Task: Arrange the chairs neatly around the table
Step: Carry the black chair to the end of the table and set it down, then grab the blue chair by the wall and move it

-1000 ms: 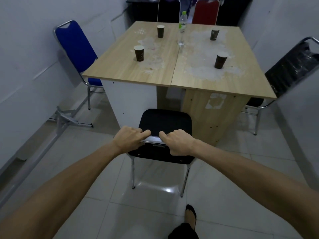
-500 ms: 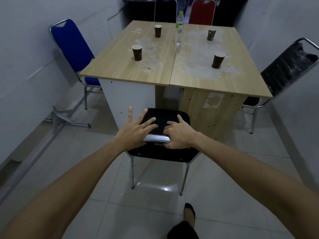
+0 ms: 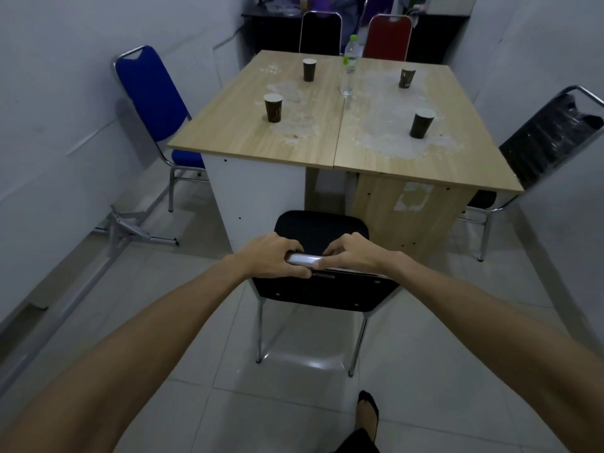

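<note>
Both hands are gripping the chrome top rail of the near black chair [image 3: 322, 291]: the left hand [image 3: 273, 259] is curling its fingers over the bar, and the right hand [image 3: 351, 256] is pinching it just beside, fingertips bent down on the metal. The chair is standing at the near end of the table [image 3: 248, 132], its seat facing the white panel below the top. A blue chair [image 3: 148, 99] is sitting at the left side, and a chair that seems to be black [image 3: 552, 142] is blurring at the right edge. Four paper cups [image 3: 273, 107] are standing on the tabletop.
</note>
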